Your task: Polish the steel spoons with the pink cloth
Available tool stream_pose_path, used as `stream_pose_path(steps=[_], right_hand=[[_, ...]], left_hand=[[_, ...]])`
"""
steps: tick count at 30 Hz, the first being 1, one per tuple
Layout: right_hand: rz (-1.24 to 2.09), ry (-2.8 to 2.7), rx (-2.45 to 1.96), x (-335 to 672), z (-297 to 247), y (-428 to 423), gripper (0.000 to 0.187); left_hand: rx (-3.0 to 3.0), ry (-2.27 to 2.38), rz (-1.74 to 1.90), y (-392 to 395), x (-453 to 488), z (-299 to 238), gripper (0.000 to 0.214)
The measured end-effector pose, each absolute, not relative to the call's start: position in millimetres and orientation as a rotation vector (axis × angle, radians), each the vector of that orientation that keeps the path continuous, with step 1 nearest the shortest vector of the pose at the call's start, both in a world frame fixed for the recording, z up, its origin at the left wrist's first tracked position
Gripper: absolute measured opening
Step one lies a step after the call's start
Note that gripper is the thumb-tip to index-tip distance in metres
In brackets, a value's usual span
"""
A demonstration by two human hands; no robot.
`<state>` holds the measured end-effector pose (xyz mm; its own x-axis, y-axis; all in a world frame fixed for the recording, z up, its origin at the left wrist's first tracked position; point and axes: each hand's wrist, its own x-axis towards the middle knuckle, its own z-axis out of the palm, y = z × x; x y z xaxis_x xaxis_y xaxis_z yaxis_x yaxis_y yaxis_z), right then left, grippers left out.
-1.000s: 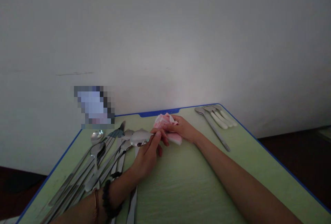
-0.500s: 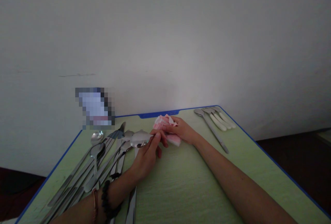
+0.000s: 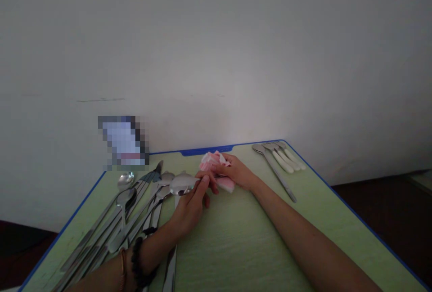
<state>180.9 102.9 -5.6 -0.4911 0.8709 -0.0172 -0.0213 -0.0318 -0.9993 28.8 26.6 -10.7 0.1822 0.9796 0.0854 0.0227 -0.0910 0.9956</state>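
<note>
My left hand [image 3: 197,195] pinches a metal spoon [image 3: 182,184] near its neck, the bowl pointing left over the pile of cutlery. Crumpled in my right hand [image 3: 238,172] is a pink-and-white cloth [image 3: 214,161], closed around the spoon's handle end, which the cloth and fingers mostly hide. The two hands are side by side above the middle of the table. Under and left of my left wrist lie several loose metal spoons [image 3: 126,197] and other long-handled cutlery, partly covered by my forearm.
A green table [image 3: 243,247] with a blue rim stands against a pale wall. Toward its right back lie a long-handled spoon [image 3: 275,172] and several forks with white handles [image 3: 285,161]. A blurred-out phone-like object [image 3: 124,141] leans at the back left.
Both hands keep nearly the same grip and place, with the spoon and cloth barely moved. The whole view has shifted slightly.
</note>
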Motion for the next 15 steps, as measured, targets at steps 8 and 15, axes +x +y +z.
stream_pose_path(steps=[8, 15], right_hand=[[1.594, -1.567, -0.947, 181.1, -7.5, 103.8, 0.042], [1.554, -1.586, -0.96, 181.3, -6.6, 102.8, 0.044]], left_hand=[[1.373, 1.088, 1.094, 26.3, 28.8, -8.9, 0.038], [1.347, 1.089, 1.118, 26.0, 28.7, -7.7, 0.038]])
